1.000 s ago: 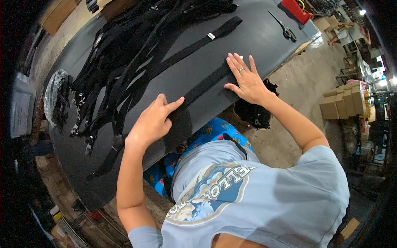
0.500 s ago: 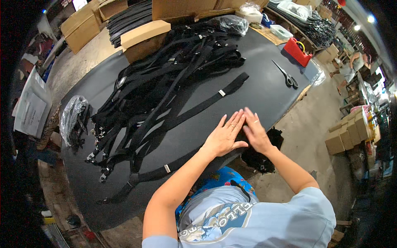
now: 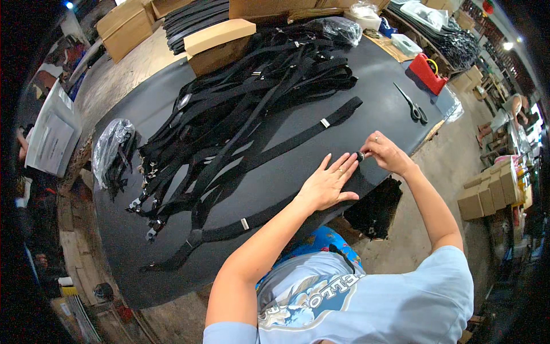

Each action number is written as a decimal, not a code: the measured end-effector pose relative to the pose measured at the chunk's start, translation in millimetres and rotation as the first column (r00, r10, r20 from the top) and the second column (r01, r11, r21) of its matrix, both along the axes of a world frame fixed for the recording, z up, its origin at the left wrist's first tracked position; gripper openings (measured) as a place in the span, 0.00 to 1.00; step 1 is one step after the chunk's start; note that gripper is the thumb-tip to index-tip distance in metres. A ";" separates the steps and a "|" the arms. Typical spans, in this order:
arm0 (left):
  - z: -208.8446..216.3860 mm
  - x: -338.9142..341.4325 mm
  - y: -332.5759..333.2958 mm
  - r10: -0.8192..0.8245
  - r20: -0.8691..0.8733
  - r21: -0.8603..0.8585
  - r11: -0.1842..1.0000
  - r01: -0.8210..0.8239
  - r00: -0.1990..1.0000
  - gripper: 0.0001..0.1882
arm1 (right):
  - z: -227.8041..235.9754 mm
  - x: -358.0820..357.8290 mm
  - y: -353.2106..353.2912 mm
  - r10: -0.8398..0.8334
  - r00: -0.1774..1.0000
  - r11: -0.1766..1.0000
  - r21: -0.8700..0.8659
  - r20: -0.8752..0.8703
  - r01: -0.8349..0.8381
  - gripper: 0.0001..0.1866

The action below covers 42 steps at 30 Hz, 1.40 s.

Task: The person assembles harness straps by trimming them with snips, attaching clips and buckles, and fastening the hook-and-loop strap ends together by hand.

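A pair of black elastic suspenders [image 3: 220, 231] lies spread on the dark table, forking from a joint at its near left. Its near strap passes under my left hand [image 3: 330, 184], which lies flat with fingers stretched out, pressing on it. Just beyond those fingertips my right hand [image 3: 387, 155] pinches the strap's dark end; a small shiny part shows there, mostly hidden by the fingers. The far strap carries a metal slider [image 3: 325, 123] and ends at the upper right. Another metal slider [image 3: 244, 223] sits on the near strap, left of my left forearm.
A big heap of black suspenders [image 3: 229, 109] covers the table's left and back. Scissors [image 3: 413, 105] and a red container [image 3: 427, 74] are at the far right. A clear plastic bag [image 3: 113, 146] lies at the left edge. A dark pile [image 3: 375, 212] sits below the table's right edge.
My hands were side by side, flat on the strap. The right hand has moved right and closed on the strap's end; the left stays flat on the strap. The whole view has shifted slightly.
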<state>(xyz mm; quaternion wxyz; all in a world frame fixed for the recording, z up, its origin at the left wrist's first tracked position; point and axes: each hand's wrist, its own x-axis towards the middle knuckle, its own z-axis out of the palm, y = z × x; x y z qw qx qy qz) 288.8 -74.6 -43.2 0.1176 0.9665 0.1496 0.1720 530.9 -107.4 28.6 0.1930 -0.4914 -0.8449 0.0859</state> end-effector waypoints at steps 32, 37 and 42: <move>-4.5 1.4 -9.3 0.020 0.052 0.029 0.999 -0.022 0.998 0.45 | -43.7 -64.2 -60.3 -0.350 0.925 0.930 -0.062 0.147 0.362 0.35; 3.0 -16.4 -12.7 0.004 0.005 -0.038 0.999 -0.003 1.000 0.43 | -43.1 -73.0 -67.5 -0.380 0.922 0.922 -0.041 0.076 0.384 0.35; 9.3 -77.4 -12.0 -0.014 -0.038 -0.019 1.000 0.013 0.999 0.43 | -32.9 -78.9 -59.2 -0.382 0.856 0.922 0.085 0.348 0.377 0.33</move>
